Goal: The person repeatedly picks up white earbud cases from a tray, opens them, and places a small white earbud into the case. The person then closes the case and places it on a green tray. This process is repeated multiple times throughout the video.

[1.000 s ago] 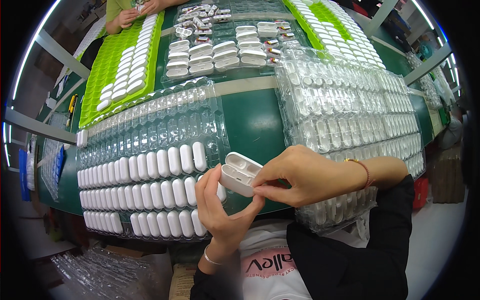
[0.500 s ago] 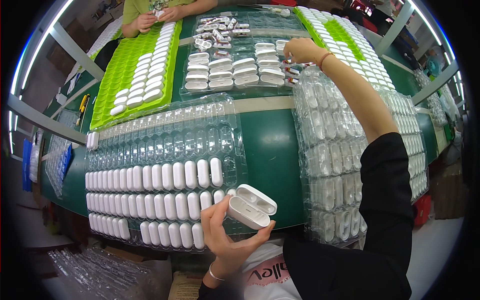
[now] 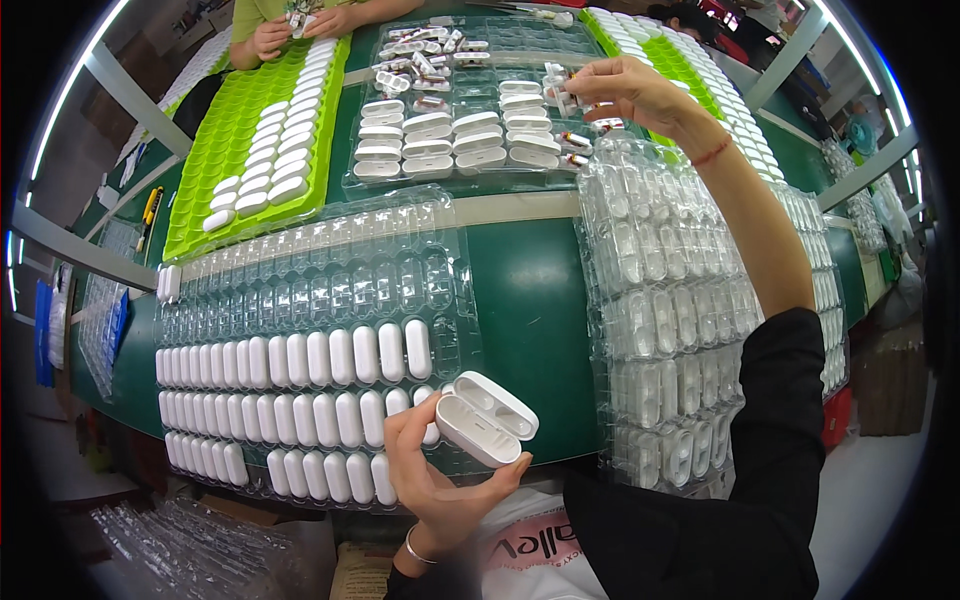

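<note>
One white charging case [image 3: 487, 418], lid open, glossy, in left hand [image 3: 440, 480].

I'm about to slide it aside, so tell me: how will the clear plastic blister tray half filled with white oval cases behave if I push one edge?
The clear plastic blister tray looks thin, so it would probably flex rather than slide stiffly. Its filled near rows likely weigh more than the vacant far rows, so it may pivot. The white oval cases could jostle.
</note>
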Demonstrator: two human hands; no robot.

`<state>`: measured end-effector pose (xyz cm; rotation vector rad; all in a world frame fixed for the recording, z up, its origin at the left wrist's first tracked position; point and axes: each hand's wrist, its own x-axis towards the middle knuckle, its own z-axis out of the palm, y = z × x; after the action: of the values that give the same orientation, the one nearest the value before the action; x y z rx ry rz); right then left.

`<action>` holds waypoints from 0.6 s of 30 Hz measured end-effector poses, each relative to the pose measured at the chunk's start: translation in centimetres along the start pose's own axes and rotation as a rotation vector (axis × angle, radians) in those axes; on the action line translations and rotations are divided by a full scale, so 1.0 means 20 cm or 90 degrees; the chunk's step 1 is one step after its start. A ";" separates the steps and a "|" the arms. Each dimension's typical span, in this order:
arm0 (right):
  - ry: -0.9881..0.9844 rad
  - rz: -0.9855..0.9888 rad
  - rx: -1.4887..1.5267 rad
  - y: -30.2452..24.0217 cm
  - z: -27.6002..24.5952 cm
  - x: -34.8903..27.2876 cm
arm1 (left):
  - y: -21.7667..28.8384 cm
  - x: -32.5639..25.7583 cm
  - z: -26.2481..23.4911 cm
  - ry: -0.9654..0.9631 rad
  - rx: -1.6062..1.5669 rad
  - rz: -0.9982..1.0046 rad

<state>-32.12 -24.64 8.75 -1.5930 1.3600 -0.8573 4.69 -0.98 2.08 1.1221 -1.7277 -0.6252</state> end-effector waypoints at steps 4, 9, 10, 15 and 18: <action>-0.106 -0.022 0.294 -0.12 0.19 -0.26 | 0.00 0.00 0.06 -0.005 -0.036 0.003; -0.104 -0.012 0.348 -0.22 0.45 -0.49 | 0.02 -0.01 0.09 -0.020 -0.031 0.040; -0.122 0.001 0.366 -0.23 0.48 -0.52 | 0.02 -0.01 0.10 -0.023 -0.034 0.042; -0.156 0.017 0.379 -0.23 0.61 -0.63 | 0.05 -0.02 0.09 -0.046 -0.046 0.053; -0.146 -0.037 0.331 -0.23 0.65 -0.66 | 0.07 -0.02 0.08 -0.054 -0.068 0.054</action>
<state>-20.93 -9.26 8.00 -1.2784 0.8448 -0.9374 2.73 -0.19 2.31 0.9549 -1.7830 -0.7120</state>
